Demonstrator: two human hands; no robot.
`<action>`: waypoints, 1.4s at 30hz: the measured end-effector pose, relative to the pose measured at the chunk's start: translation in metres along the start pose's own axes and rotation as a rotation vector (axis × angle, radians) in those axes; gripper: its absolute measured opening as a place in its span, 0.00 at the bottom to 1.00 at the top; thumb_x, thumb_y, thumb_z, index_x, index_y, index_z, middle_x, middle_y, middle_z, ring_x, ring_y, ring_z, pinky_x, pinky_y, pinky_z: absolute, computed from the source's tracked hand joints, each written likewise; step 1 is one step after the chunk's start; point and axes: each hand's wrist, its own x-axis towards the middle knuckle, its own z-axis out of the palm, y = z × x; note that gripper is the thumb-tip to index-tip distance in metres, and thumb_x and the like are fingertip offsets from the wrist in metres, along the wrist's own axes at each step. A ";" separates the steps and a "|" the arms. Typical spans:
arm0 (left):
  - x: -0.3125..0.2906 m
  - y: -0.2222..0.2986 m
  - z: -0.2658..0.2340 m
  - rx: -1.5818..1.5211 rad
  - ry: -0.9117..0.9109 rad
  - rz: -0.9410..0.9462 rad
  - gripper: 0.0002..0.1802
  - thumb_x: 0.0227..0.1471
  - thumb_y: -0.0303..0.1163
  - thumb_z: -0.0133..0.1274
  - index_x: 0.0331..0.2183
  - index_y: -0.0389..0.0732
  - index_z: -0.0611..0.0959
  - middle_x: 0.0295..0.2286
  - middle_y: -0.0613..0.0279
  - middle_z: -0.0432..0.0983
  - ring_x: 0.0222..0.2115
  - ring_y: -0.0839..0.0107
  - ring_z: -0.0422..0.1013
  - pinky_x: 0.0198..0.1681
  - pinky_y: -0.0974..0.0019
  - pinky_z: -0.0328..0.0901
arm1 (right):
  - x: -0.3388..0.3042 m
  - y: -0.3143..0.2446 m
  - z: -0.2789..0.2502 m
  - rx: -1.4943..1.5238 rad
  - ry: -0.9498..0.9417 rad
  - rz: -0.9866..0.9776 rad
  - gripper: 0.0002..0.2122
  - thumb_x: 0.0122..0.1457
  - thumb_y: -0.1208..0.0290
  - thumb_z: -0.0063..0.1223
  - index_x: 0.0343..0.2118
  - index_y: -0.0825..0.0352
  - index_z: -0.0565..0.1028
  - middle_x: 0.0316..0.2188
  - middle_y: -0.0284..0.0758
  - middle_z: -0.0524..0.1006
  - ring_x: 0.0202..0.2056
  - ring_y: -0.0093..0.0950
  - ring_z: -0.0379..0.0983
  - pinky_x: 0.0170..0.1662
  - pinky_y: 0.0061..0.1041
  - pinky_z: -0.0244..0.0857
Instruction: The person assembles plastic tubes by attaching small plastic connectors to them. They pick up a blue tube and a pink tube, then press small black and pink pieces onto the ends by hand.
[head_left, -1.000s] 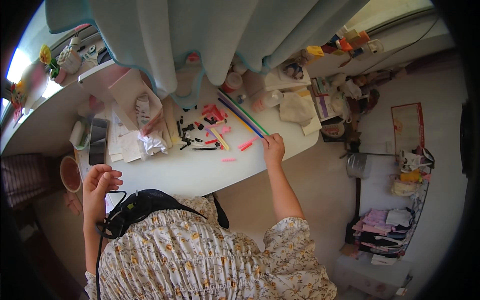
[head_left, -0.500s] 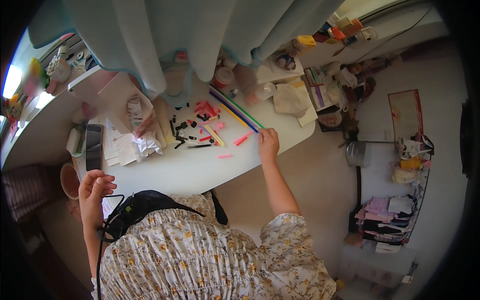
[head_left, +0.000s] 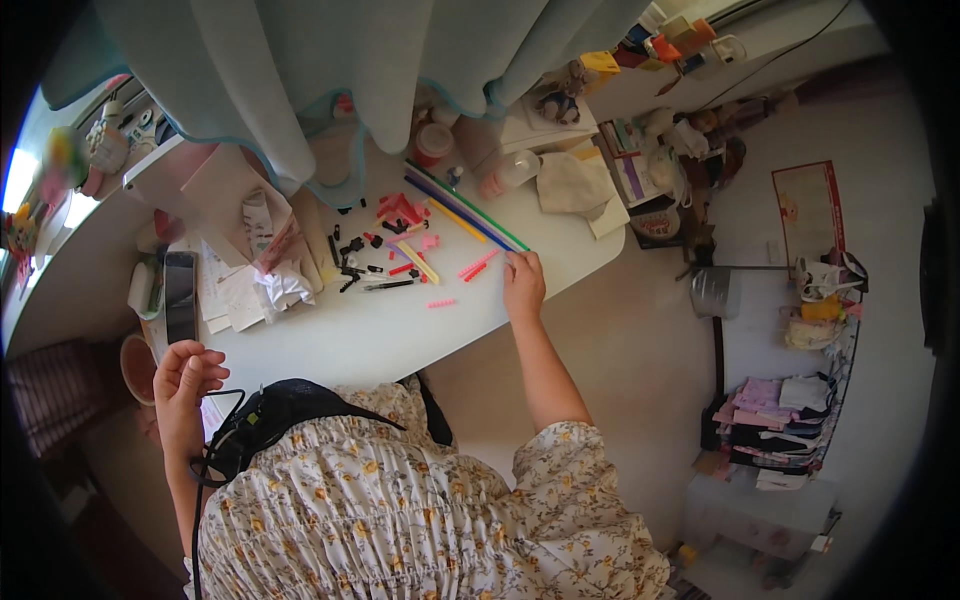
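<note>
My right hand [head_left: 523,287] is at the table's front right edge, its fingers closed at the near ends of long thin strips. These are a green strip [head_left: 470,205], a dark blue strip [head_left: 452,207] and a shorter yellow strip [head_left: 458,220], lying side by side on a slant. The fingertips seem to pinch the blue strip; its very end is hidden. My left hand [head_left: 190,375] is raised off the table's left front, fingers loosely curled and apart, with nothing visible in it. Small black pieces [head_left: 352,245], red pieces [head_left: 402,210] and pink toothed strips [head_left: 478,262] lie left of the strips.
A black phone-like slab [head_left: 181,297] and papers [head_left: 235,290] with crumpled tissue cover the table's left. At the back stand a red-and-white jar [head_left: 433,143], a clear bottle [head_left: 510,172] and a beige cloth [head_left: 575,188]. A curtain [head_left: 370,60] hangs over the far edge.
The whole view has shifted slightly. My right hand still sits at the strips' near ends, and the yellow strip's near end now shows a little farther from the fingers. My left hand stays put.
</note>
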 end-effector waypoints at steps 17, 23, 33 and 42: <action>-0.005 -0.005 -0.009 -0.042 0.023 0.005 0.09 0.53 0.33 0.46 0.36 0.38 0.71 0.30 0.59 0.74 0.27 0.76 0.71 0.30 0.77 0.65 | 0.030 -0.011 0.012 -0.078 -0.008 -0.103 0.06 0.44 0.78 0.52 0.27 0.64 0.74 0.29 0.33 0.70 0.33 0.33 0.67 0.35 0.31 0.62; -0.007 -0.006 -0.010 -0.049 0.039 0.007 0.09 0.53 0.32 0.45 0.35 0.38 0.71 0.30 0.59 0.74 0.27 0.76 0.71 0.31 0.76 0.64 | 0.026 -0.011 0.008 -0.121 -0.010 -0.105 0.05 0.44 0.78 0.52 0.26 0.63 0.74 0.27 0.33 0.70 0.31 0.34 0.68 0.34 0.32 0.62; -0.006 -0.003 -0.009 -0.051 0.031 0.009 0.09 0.53 0.33 0.46 0.35 0.38 0.71 0.29 0.59 0.74 0.27 0.76 0.71 0.30 0.76 0.64 | 0.033 -0.013 0.017 -0.116 -0.053 -0.094 0.06 0.43 0.78 0.52 0.26 0.63 0.74 0.27 0.35 0.70 0.30 0.36 0.69 0.32 0.33 0.64; -0.006 -0.010 -0.014 -0.056 0.051 -0.001 0.10 0.53 0.34 0.47 0.35 0.38 0.72 0.29 0.60 0.74 0.27 0.76 0.71 0.30 0.77 0.64 | 0.024 0.012 0.008 0.019 0.061 0.077 0.11 0.42 0.83 0.51 0.33 0.67 0.73 0.32 0.38 0.69 0.32 0.34 0.68 0.37 0.29 0.64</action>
